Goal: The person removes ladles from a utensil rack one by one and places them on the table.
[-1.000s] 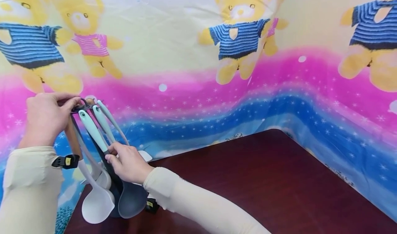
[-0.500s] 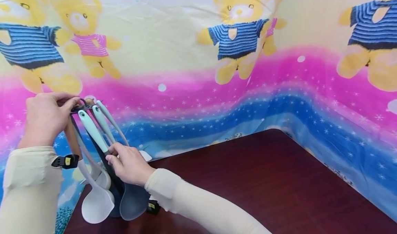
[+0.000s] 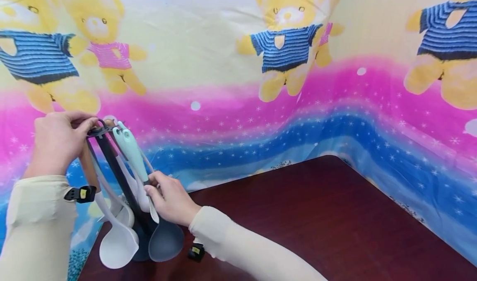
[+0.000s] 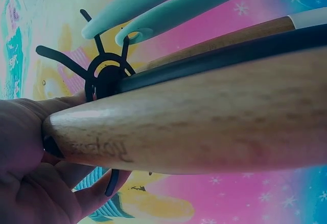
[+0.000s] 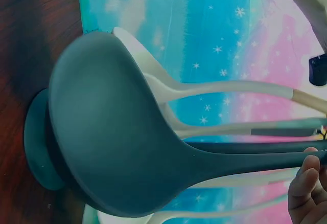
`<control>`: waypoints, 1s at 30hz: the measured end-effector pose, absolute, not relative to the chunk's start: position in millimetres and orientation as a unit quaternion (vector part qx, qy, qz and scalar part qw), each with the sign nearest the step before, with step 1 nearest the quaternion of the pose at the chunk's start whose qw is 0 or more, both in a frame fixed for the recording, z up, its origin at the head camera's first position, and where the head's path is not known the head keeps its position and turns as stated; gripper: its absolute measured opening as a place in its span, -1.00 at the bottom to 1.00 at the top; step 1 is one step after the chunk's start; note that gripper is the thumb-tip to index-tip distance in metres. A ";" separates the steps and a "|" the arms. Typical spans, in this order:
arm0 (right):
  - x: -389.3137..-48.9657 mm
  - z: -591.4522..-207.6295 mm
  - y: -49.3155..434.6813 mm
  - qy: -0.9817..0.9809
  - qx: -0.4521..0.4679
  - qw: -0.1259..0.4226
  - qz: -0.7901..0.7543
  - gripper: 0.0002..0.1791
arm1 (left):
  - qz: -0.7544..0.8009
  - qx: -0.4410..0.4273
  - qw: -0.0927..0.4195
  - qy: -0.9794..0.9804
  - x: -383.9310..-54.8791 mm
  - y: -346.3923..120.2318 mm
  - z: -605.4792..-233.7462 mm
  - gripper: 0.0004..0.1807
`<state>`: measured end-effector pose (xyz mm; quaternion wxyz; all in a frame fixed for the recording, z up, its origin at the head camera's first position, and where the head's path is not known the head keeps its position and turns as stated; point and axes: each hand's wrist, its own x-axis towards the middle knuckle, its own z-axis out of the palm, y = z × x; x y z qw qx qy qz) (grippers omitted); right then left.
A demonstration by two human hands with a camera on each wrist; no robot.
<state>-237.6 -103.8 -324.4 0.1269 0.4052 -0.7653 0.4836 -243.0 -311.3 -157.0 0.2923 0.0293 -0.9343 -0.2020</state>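
My left hand pinches the top ring of a black utensil rack at the left of the table. In my right hand is the shaft of a dark grey ladle with a mint handle, gripped just below the mint part. The ladle's bowl hangs beside the rack's foot, filling much of the right wrist view. Its handle top lies close to another mint handle at the rack's hooks; I cannot tell whether it is hooked. A white ladle with a wooden handle hangs at the left.
Several other pale utensils hang around the rack's black pole. The rack's round base stands on the dark red-brown table. A cloth printed with bears hangs behind and to the right.
My right hand has moved right with the dark ladle. Its mint handle top has shifted from the rack's front toward the right, beside another mint handle, uncovering the black pole. The left hand stays.
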 end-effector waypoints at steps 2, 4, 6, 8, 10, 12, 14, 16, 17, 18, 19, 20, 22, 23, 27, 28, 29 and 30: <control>-238.2 -332.6 -97.6 -0.760 0.386 0.108 0.511 -0.82 | -0.204 0.024 0.287 -0.936 -241.6 -313.5 -158.5 -0.49; -239.9 -342.4 -90.9 -0.755 0.359 0.090 0.541 -0.82 | -0.203 0.018 0.285 -0.937 -240.3 -315.6 -159.7 -0.50; -242.4 -352.7 -83.3 -0.750 0.329 0.076 0.568 -0.82 | -0.201 0.015 0.284 -0.937 -239.2 -317.1 -160.2 -0.49; -245.9 -362.7 -74.9 -0.748 0.301 0.062 0.589 -0.84 | -0.200 0.010 0.285 -0.938 -238.9 -317.8 -160.0 -0.49; -250.2 -373.0 -67.1 -0.749 0.278 0.055 0.599 -0.86 | -0.196 0.006 0.289 -0.937 -239.9 -316.8 -159.6 -0.50; -255.4 -383.8 -60.7 -0.755 0.259 0.051 0.600 -0.88 | -0.195 0.004 0.294 -0.936 -241.2 -315.9 -158.6 -0.50; -261.0 -395.4 -56.3 -0.763 0.240 0.049 0.598 -0.90 | -0.195 0.002 0.299 -0.934 -242.6 -314.6 -157.4 -0.50; -266.7 -407.2 -53.6 -0.767 0.219 0.043 0.601 -0.91 | -0.195 0.001 0.303 -0.933 -243.5 -313.8 -156.5 -0.50; -269.4 -413.0 -52.7 -0.767 0.207 0.037 0.606 -0.91 | -0.195 0.001 0.303 -0.933 -243.8 -313.5 -156.3 -0.50; -271.9 -418.7 -52.0 -0.766 0.193 0.030 0.613 -0.92 | -0.195 -0.001 0.302 -0.933 -243.9 -313.3 -156.2 -0.51; -274.1 -424.0 -51.7 -0.764 0.179 0.024 0.619 -0.92 | -0.195 -0.002 0.303 -0.933 -244.1 -312.9 -156.2 -0.52; -276.4 -429.1 -51.7 -0.764 0.167 0.020 0.623 -0.92 | -0.196 -0.002 0.302 -0.933 -244.0 -312.7 -156.4 -0.52; -279.3 -437.2 -52.4 -0.763 0.145 0.015 0.630 -0.91 | -0.197 -0.003 0.301 -0.933 -243.8 -312.5 -156.7 -0.53; -280.6 -440.9 -53.4 -0.764 0.133 0.011 0.631 -0.91 | -0.198 -0.003 0.301 -0.933 -243.7 -312.5 -156.9 -0.54; -282.9 -453.3 -60.0 -0.763 0.101 -0.009 0.638 -0.88 | -0.194 -0.001 0.305 -0.932 -243.1 -312.3 -157.1 -0.55; -283.4 -456.0 -62.2 -0.763 0.095 -0.016 0.640 -0.87 | -0.193 -0.001 0.306 -0.932 -242.8 -312.3 -157.0 -0.56; -283.7 -458.6 -64.5 -0.763 0.092 -0.020 0.640 -0.87 | -0.189 -0.002 0.309 -0.932 -242.6 -312.5 -156.8 -0.57; -283.9 -461.0 -66.9 -0.762 0.090 -0.024 0.641 -0.87 | -0.187 -0.002 0.309 -0.932 -242.4 -312.9 -156.3 -0.57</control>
